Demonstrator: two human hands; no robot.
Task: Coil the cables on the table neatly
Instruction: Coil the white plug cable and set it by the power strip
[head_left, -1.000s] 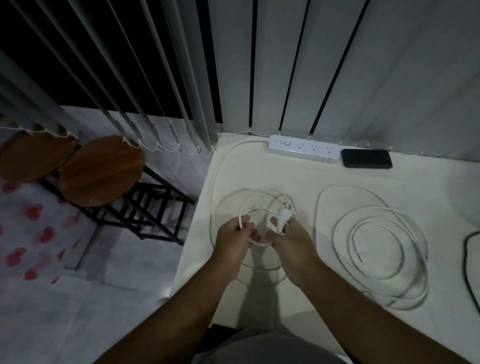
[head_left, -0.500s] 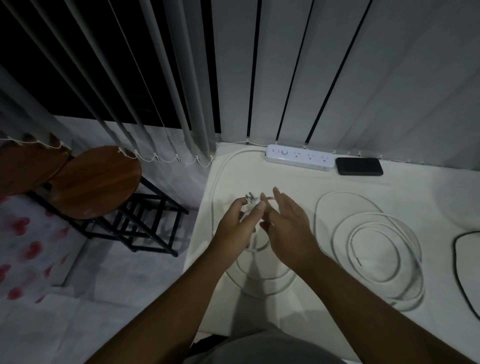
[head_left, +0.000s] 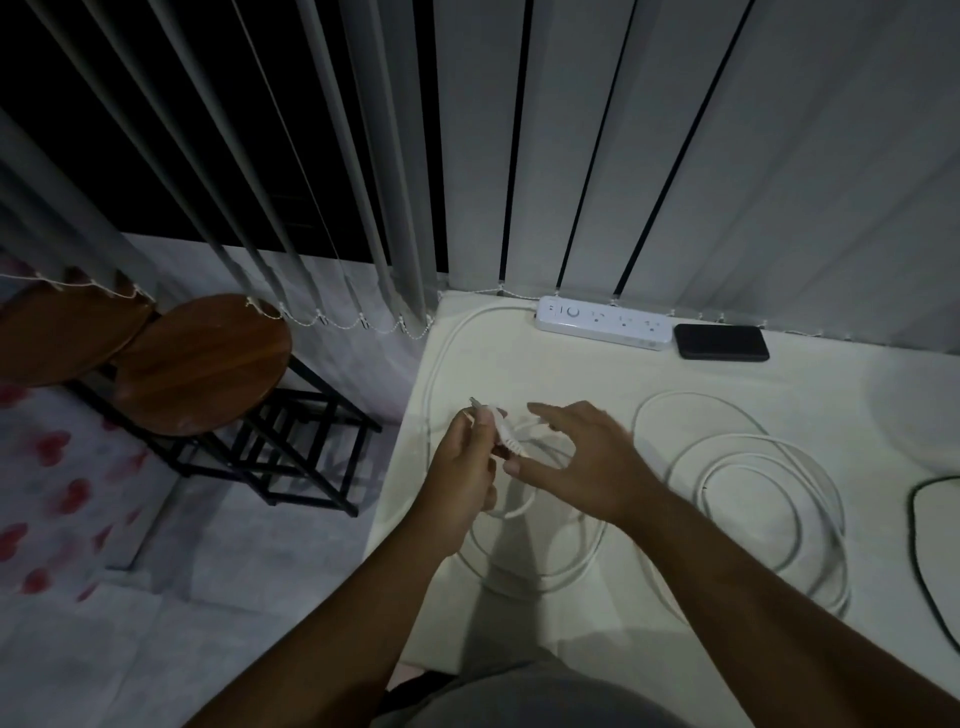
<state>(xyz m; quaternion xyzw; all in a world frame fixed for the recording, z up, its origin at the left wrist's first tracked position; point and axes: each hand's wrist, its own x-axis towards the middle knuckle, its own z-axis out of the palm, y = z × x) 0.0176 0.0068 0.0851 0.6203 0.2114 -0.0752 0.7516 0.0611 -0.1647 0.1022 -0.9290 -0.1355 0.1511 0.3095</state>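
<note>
Step in hand, by my reading: finishing the coil of the power-strip cable (head_left: 540, 574). Left hand (head_left: 460, 486) pinches the white plug (head_left: 501, 431) at the cable's free end, lifted above the desk (head_left: 675, 384). Loops of that cable lie flat beneath both hands, near the desk's front-left corner; 1 long run goes up the left edge to the power strip (head_left: 602, 327) at the back.

Right hand (head_left: 576, 460): fingers spread and straight, holding nothing, hovering just beside the plug.

Second white cable (head_left: 769, 499) already lies in rough rings to the right, well apart from the hands. A black cable (head_left: 930, 561) is partly cut off at the right border; its lie cannot be told.

Next move likely calls for tucking the plug end into or around the loops so they hold, with the right hand steadying the coil.

Room: the left edge of the desk is close to the loops, with a drop to the floor and 2 stools (head_left: 202, 364) beyond. Open surface lies behind the hands, short of the strip and a dark phone (head_left: 722, 342).
</note>
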